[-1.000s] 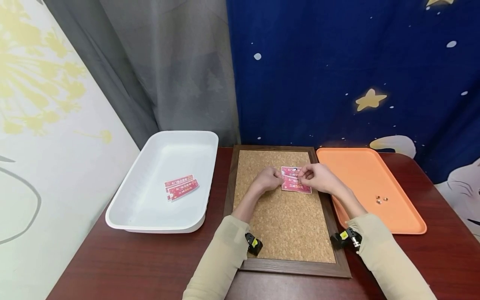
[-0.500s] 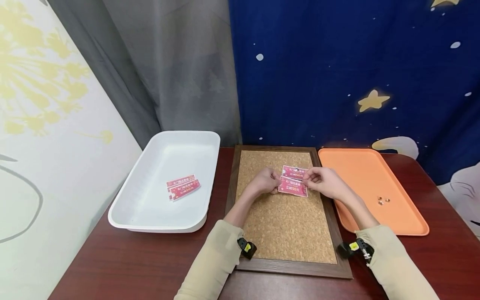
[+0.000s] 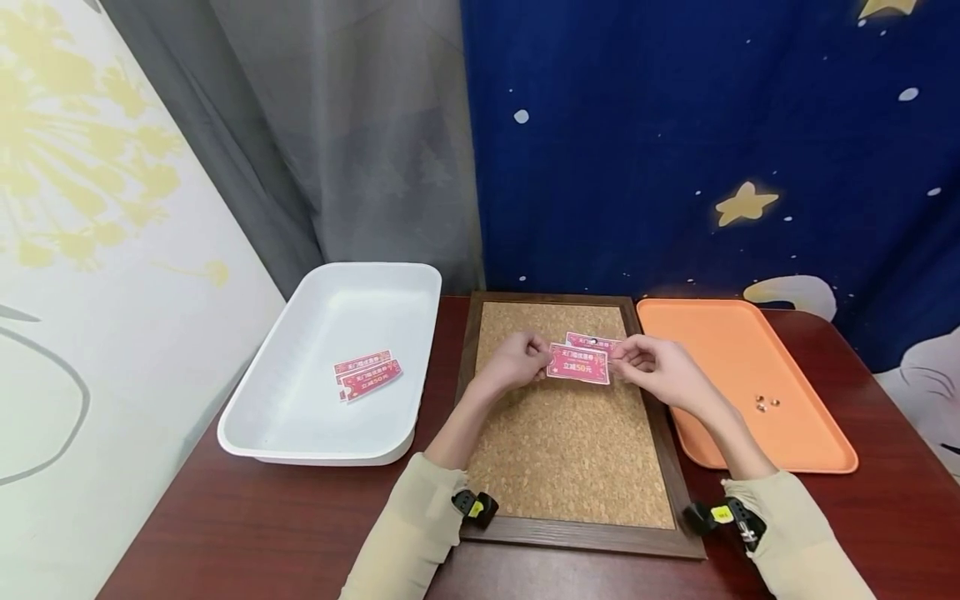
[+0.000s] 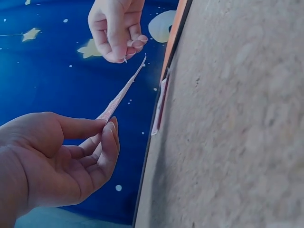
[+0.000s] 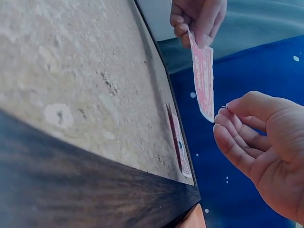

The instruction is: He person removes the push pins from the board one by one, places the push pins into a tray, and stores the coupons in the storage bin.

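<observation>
My left hand (image 3: 517, 360) pinches a pink paper coupon (image 3: 579, 364) by its left edge, between thumb and fingers. In the left wrist view the coupon (image 4: 124, 90) stands off the board, its far edge free. My right hand (image 3: 660, 367) is close to that free edge; both wrist views show a small gap. Between its thumb and index fingertips it pinches a thumbtack (image 5: 224, 107), of which only a thin metal tip shows. A second pink coupon (image 3: 579, 338), fixed with a dark tack, lies on the corkboard (image 3: 570, 450) behind the held one and is partly hidden by it.
Left of the board stands a white tub (image 3: 315, 429) with pink coupons (image 3: 371, 379) overlapping inside. An orange tray (image 3: 705, 333) on the right carries 3 small shiny tacks (image 3: 762, 402). The board's raised wooden frame (image 3: 585, 537) lies on the reddish-brown table (image 3: 262, 533).
The held coupon has come off the board and shifted left with my left hand, leaving the tacked coupon behind. My right hand has moved slightly right, off the coupon's edge.
</observation>
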Demonstrator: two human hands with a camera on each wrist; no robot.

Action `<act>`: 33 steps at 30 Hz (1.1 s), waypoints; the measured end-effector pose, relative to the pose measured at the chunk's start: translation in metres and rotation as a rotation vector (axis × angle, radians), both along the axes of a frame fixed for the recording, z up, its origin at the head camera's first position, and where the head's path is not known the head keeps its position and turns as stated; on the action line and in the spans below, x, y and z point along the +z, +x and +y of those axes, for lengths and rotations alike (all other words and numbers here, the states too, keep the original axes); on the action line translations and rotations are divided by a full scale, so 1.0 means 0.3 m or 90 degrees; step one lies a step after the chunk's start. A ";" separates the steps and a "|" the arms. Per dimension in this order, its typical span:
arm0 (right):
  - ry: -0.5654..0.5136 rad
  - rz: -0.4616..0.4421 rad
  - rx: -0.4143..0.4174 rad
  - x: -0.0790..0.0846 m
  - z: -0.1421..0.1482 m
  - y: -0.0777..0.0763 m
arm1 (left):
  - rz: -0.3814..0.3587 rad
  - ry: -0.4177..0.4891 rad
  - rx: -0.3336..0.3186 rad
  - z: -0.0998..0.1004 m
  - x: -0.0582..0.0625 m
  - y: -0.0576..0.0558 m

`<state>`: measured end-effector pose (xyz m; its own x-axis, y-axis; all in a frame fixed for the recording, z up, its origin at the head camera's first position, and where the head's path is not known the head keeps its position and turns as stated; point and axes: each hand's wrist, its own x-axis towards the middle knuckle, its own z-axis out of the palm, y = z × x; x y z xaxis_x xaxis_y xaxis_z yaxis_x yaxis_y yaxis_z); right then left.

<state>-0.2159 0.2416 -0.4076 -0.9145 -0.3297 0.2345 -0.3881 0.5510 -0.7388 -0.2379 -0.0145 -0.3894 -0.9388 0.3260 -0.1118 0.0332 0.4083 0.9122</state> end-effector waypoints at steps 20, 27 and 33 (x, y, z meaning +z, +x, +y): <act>-0.023 0.046 -0.061 0.011 0.104 0.071 | 0.087 0.003 0.019 -0.181 0.062 0.056; -0.033 0.067 -0.066 0.016 0.140 0.094 | 0.085 0.035 0.054 -0.277 0.056 0.059; -0.044 0.066 -0.081 0.017 0.178 0.110 | 0.085 0.039 0.083 -0.367 0.054 0.058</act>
